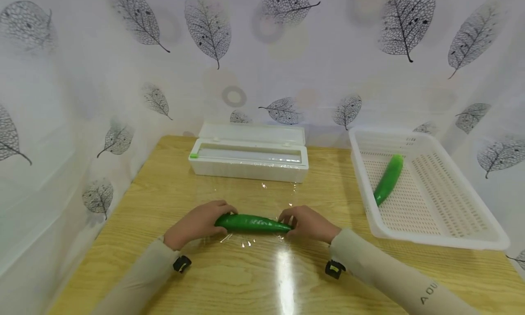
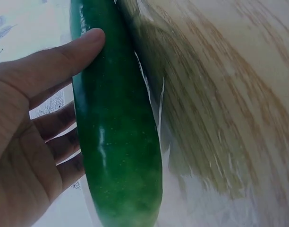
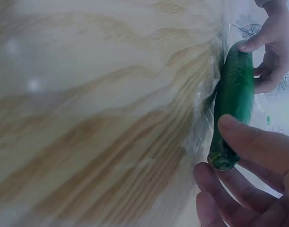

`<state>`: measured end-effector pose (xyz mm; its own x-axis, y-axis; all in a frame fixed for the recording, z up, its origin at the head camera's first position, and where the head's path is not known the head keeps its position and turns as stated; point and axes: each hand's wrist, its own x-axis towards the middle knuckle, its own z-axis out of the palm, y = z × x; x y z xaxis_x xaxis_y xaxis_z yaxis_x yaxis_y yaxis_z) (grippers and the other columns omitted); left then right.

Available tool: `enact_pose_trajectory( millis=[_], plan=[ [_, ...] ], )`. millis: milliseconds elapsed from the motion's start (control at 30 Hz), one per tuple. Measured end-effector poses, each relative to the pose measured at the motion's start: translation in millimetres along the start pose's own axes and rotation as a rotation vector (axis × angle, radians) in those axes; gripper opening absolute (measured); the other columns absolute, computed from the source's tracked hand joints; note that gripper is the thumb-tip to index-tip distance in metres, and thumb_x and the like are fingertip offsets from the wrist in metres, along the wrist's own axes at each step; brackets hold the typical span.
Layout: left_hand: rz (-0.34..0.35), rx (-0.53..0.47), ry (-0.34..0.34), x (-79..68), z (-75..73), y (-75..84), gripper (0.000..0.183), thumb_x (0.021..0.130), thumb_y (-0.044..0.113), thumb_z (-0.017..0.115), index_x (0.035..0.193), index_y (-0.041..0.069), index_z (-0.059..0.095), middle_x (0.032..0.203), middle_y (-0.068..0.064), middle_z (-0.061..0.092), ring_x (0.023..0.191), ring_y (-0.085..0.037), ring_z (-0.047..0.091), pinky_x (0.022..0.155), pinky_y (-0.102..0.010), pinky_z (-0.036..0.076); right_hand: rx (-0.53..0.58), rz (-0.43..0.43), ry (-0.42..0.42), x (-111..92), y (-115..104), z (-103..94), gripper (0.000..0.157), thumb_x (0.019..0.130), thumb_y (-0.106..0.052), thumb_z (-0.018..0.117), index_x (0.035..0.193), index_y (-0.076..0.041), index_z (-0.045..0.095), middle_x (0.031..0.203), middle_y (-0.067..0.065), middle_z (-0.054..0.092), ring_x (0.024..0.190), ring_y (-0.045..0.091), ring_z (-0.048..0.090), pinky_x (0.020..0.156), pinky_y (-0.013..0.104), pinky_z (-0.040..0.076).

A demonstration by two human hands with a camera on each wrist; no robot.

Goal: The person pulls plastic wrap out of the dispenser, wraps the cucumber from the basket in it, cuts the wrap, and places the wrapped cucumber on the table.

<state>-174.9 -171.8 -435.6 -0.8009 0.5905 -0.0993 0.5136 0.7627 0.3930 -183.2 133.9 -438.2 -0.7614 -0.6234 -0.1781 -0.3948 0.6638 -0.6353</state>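
Note:
A dark green cucumber (image 1: pixel 251 223) lies crosswise low over the table, on a sheet of clear cling film (image 1: pixel 246 245). My left hand (image 1: pixel 202 224) grips its thicker left end, the thumb on the near side and the fingers on the far side. At the narrower right end, my right hand (image 1: pixel 309 224) holds the tip between thumb and fingers. The right wrist view shows the thumb (image 3: pixel 248 137) on the cucumber's side and the fingers curled under its end. Shiny film edges run along the cucumber (image 2: pixel 118 132) in the left wrist view.
Behind the hands stands a white cling film dispenser (image 1: pixel 250 170) with its lid raised and a green slider (image 1: pixel 194 156) at its left. To the right, a white plastic basket (image 1: pixel 443 240) holds another cucumber (image 1: pixel 388 179). A leaf-patterned curtain (image 1: pixel 262 73) hangs behind the wooden table (image 1: pixel 221 278).

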Motion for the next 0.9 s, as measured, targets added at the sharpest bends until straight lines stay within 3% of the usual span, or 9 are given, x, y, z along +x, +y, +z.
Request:
enact_pose_trajectory(
  millis=[167,400,600,733,900],
  plan=[
    [-0.023,-0.022,-0.001,0.5,1.0,-1.0,0.046,0.078,0.022,0.076,0.121,0.016,0.06,0.114,-0.003,0.061,0.099,-0.016,0.059,0.084,-0.037,0.051,-0.082,0.005,0.08,-8,-1,-0.2,0.026,0.072,-0.011,0.08,0.088,-0.012,0.06,0.085,-0.003,0.061,0.074,0.009,0.055,0.064,0.021,0.048],
    [-0.042,-0.015,-0.006,4.1,2.6,-3.0,0.045,0.079,0.022,0.075,0.121,0.018,0.062,0.114,0.0,0.062,0.098,-0.012,0.058,0.084,-0.034,0.051,-0.391,-0.248,0.043,-20,-5,15.9,0.009,0.078,-0.008,0.071,0.082,-0.015,0.066,0.08,-0.006,0.062,0.066,0.001,0.052,0.057,0.015,0.045],
    [-0.049,-0.019,-0.017,4.5,0.7,-1.7,0.045,0.078,0.022,0.076,0.121,0.017,0.062,0.113,-0.001,0.062,0.097,-0.012,0.057,0.083,-0.034,0.051,-0.587,-0.315,0.061,-19,-10,25.9,0.01,0.077,-0.018,0.075,0.076,-0.018,0.064,0.075,-0.007,0.058,0.06,0.0,0.048,0.051,0.015,0.041],
    [-0.043,-0.028,-0.022,4.2,-1.1,-0.5,0.045,0.077,0.021,0.076,0.12,0.016,0.063,0.112,-0.001,0.062,0.096,-0.012,0.057,0.083,-0.034,0.051,-0.604,-0.33,0.074,-18,-10,25.6,0.011,0.078,-0.018,0.074,0.073,-0.018,0.065,0.072,-0.008,0.058,0.058,-0.001,0.045,0.05,0.014,0.038],
    [-0.023,-0.024,-0.019,3.8,-1.5,-1.9,0.045,0.077,0.022,0.077,0.119,0.015,0.063,0.111,-0.001,0.062,0.096,-0.011,0.057,0.082,-0.033,0.05,-0.547,-0.331,0.071,-19,-11,23.2,0.013,0.08,-0.015,0.073,0.071,-0.018,0.064,0.071,-0.009,0.055,0.058,-0.002,0.041,0.051,0.013,0.036]
  ],
)
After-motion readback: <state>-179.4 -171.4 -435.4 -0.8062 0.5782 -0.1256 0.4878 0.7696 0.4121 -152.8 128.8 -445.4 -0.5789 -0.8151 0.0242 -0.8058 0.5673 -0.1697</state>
